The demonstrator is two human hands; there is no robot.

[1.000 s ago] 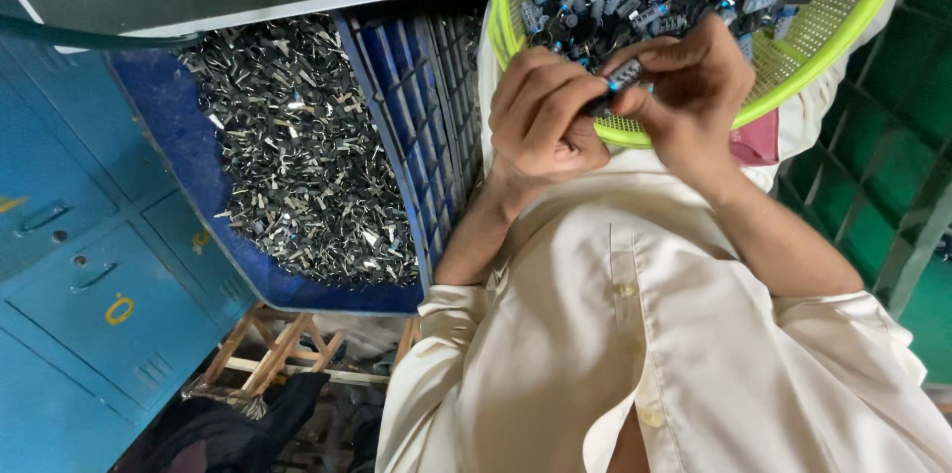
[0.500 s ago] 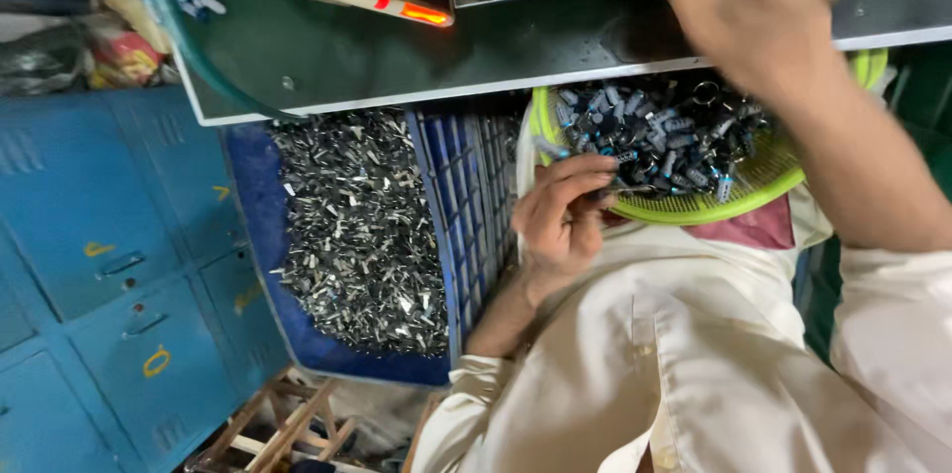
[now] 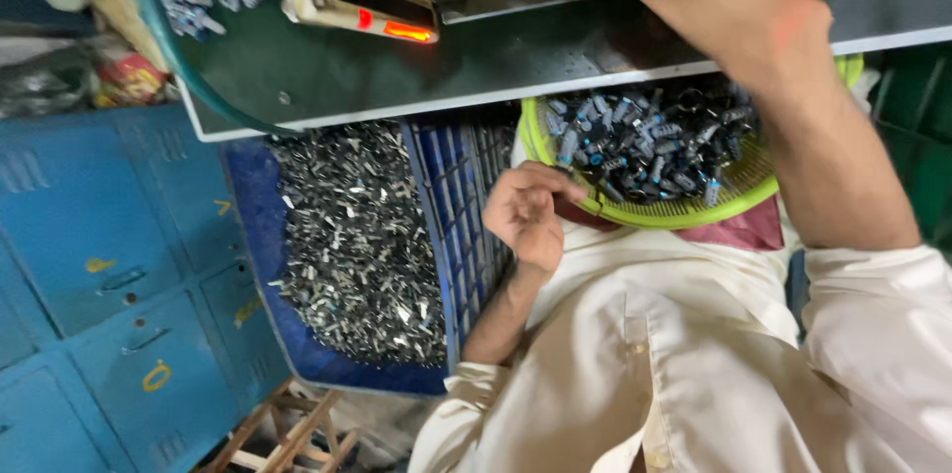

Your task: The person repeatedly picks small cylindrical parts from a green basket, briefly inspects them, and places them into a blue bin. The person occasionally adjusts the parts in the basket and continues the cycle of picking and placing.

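1. Left hand (image 3: 528, 215): fingers curled at the left rim of the round yellow-green plastic mesh basket (image 3: 650, 213), steadying it on the lap; any grasped piece hidden.
2. Small blue-and-silver cylindrical parts (image 3: 645, 141): heaped inside the basket.
3. Right hand (image 3: 739, 2): raised to the dark green machine bench (image 3: 516, 57) edge, blurred; grip cannot be told.
4. Blue plastic crate (image 3: 456, 225) of shiny metal scraps (image 3: 352, 235): under the bench.

basket (image 3: 684, 215) of small capped parts (image 3: 645, 141) on lap, under machine table (image 3: 555, 57) | left hand (image 3: 526, 215) at basket's left rim | crate (image 3: 446, 235) of metal pieces (image 3: 352, 235) left of it | right hand (image 3: 739, 2) raised over table
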